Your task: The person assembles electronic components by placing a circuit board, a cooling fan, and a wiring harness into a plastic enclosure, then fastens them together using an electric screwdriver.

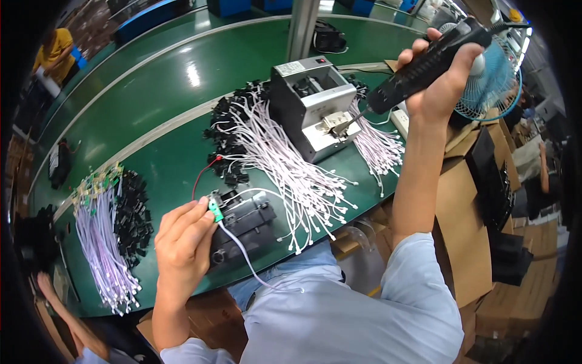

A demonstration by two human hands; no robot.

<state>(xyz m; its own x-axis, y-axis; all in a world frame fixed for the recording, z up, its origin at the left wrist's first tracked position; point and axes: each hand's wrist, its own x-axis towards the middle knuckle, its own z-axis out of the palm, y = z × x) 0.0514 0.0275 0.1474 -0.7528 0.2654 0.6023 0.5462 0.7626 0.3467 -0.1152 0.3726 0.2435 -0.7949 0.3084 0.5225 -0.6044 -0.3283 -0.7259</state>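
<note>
My right hand (439,97), raised at the upper right, grips a black electric screwdriver (418,70). Its thin bit slants down to the front outlet of a silver and black screw feeder (330,103). At the near side of the bench, my left hand (182,242) pinches a small green circuit board (216,210) at the edge of a black fixture (248,221). From the board a white cable (245,252) hangs down over my lap. A red wire (197,178) runs beside the fixture. My fingers hide part of the board.
Several white cables with black parts (279,151) lie between fixture and feeder; more white cables (379,148) lie right of it. A bundle with green boards (100,230) is at the left. A blue fan (497,85) and cardboard boxes (461,242) stand right. Other people work nearby.
</note>
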